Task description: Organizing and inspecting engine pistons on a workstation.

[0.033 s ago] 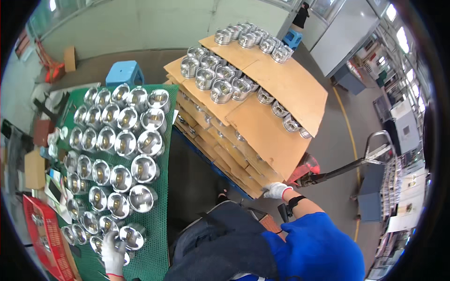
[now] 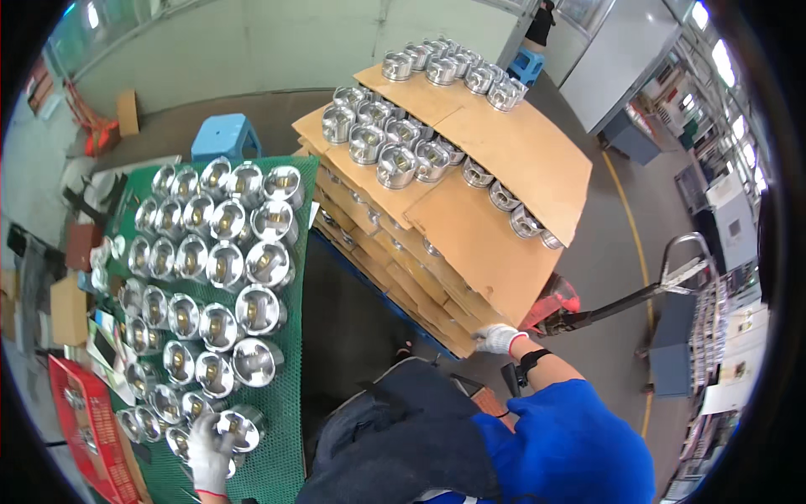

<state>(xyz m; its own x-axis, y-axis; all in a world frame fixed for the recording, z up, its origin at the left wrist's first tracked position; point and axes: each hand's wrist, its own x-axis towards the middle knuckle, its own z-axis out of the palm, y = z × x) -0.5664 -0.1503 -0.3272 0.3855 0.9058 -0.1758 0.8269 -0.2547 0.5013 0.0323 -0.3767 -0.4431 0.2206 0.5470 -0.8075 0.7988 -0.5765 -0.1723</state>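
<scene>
Left hand [image 2: 208, 449], gloved, fingers half-curled, meets an open-ended metal piston [image 2: 243, 430] just right of its fingertips, grip unclear; light, even pressure should avoid knocking neighbours; right hand [image 2: 499, 339], hold unclear, meets cardboard layers [image 2: 460, 338].

Across the top of your view runs a pale green wall [image 2: 294, 50], meeting a dark grey floor [image 2: 596, 277]. You have one blue stool [image 2: 220, 133] at the upper left and a second blue stool [image 2: 526, 64] at the upper right. On your frame's right side, a yellow line [image 2: 631, 231] crosses the floor, and ceiling lights [image 2: 722, 63] shine brightly.
</scene>
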